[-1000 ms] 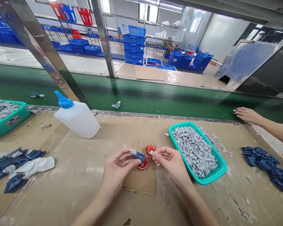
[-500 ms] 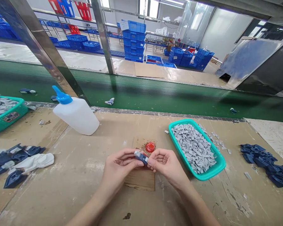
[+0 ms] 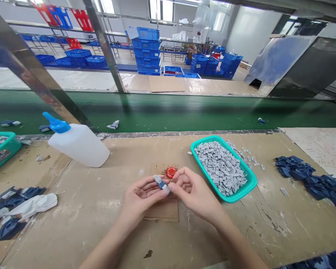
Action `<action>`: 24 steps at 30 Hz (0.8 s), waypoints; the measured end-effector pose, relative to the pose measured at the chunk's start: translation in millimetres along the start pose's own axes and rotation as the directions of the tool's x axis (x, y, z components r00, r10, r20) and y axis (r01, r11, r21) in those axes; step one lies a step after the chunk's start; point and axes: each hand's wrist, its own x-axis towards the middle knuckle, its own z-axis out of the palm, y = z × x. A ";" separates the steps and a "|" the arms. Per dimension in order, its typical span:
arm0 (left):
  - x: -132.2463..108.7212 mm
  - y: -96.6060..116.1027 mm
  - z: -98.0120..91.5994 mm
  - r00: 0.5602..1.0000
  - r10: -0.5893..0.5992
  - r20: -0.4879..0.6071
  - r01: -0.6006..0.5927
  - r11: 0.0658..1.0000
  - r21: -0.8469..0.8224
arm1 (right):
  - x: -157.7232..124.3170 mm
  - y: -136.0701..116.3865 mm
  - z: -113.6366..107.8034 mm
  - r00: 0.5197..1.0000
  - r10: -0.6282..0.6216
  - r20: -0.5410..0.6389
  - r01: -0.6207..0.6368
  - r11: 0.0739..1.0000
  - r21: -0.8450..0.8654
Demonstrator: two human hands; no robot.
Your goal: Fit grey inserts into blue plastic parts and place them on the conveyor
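Head camera view showed both bare hands meeting just left of a teal plastic basket (image 3: 242, 194) heaped with small grey plastic pieces (image 3: 220, 170). The left hand (image 3: 141, 194) was curled palm-up, and its thumb and fingertips pinched a small blue-and-grey plastic part (image 3: 161, 184). The right hand (image 3: 192, 190) closed on the same part from the basket side, with its thumb and forefinger pressed to the part's near end. The part was held tilted, clear of the tabletop, between the two hands.

A round red cap (image 3: 170, 172) lay just behind the part, left of the basket, on a small brown cardboard patch (image 3: 162, 211) speckled with crumbs. Further left of the basket a white squeeze bottle with a blue nozzle (image 3: 78, 144) lay on its side on the cardboard-covered table (image 3: 86, 224). Right of the basket, well apart from it, sat a pile of dark blue plastic parts (image 3: 308, 179), with a few loose grey pieces scattered between. Behind the basket ran a green conveyor belt (image 3: 184, 112).
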 end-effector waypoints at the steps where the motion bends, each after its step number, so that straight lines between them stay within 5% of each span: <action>1: 1.2 0.0 -1.6 1.000 0.020 -0.023 -0.020 1.000 0.011 | 0.4 -1.6 -11.7 0.997 -0.032 -0.077 0.028 0.998 -0.048; 4: 8.3 -0.4 -12.2 0.988 0.102 -0.120 -0.094 0.993 0.068 | -0.2 3.6 -57.6 0.896 -0.143 -0.421 0.000 0.947 -0.321; 6: 17.1 2.0 -21.6 0.974 0.154 -0.164 -0.132 0.982 0.138 | -2.1 15.1 -84.9 0.828 -0.212 -0.520 -0.130 0.828 -0.545; 10: 50.0 17.3 -36.5 0.937 0.330 -0.117 -0.258 0.876 0.407 | -1.9 36.7 -103.0 0.871 -0.187 -0.455 -0.237 0.651 -0.721; 13: 96.2 35.1 -41.7 0.864 0.496 0.084 -0.386 0.547 0.743 | -0.3 39.7 -95.7 0.881 -0.159 -0.445 -0.259 0.624 -0.737; 14: 115.6 41.1 -42.5 0.835 0.527 0.158 -0.386 0.356 0.851 | -0.5 39.1 -93.2 0.881 -0.155 -0.447 -0.267 0.616 -0.741; 15: 136.1 46.8 -43.1 0.826 0.537 0.173 -0.368 0.279 0.887 | -1.0 38.3 -91.3 0.883 -0.151 -0.445 -0.274 0.605 -0.748; 20: 217.5 63.2 -44.8 0.773 0.619 0.140 -0.278 0.132 0.951 | -3.6 41.0 -88.0 0.901 -0.144 -0.409 -0.267 0.558 -0.785; 24: 203.6 56.9 -46.9 0.691 0.707 0.151 -0.272 0.061 0.960 | -4.9 60.1 -91.7 0.893 -0.209 -0.399 -0.221 0.570 -0.792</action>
